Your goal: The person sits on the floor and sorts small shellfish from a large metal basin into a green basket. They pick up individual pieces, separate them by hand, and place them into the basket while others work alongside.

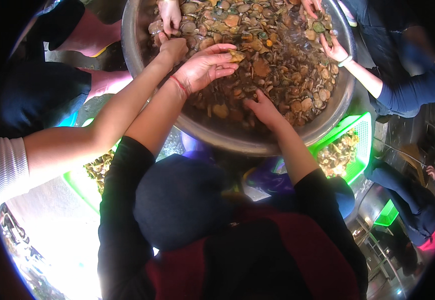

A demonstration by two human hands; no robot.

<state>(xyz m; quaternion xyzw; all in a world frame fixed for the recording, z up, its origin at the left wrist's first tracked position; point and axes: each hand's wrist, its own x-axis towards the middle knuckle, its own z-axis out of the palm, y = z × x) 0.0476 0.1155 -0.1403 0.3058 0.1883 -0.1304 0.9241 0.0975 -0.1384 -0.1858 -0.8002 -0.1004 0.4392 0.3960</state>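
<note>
A wide metal basin (pixel 236 144) before me is full of murky water and many wet mushrooms (pixel 260 68). My left hand (pixel 206 69), with a red cord at the wrist, is above the water near the middle of the basin. Between its thumb and fingers it pinches a yellowish mushroom piece (pixel 237 56). Lower and to the right, my right hand (pixel 266 108) dips into the water near the basin's front side. Its thumb and a finger show apart, while the other fingertips are under water, so I cannot tell whether they hold anything.
At left, a co-worker's hand (pixel 173 48) reaches in close beside my left forearm; another person's hand (pixel 170 15) is above it. Across at right, a co-worker's hand (pixel 333 48) holds mushrooms. Green plastic baskets (pixel 365 144) of mushrooms stand below the basin on both sides.
</note>
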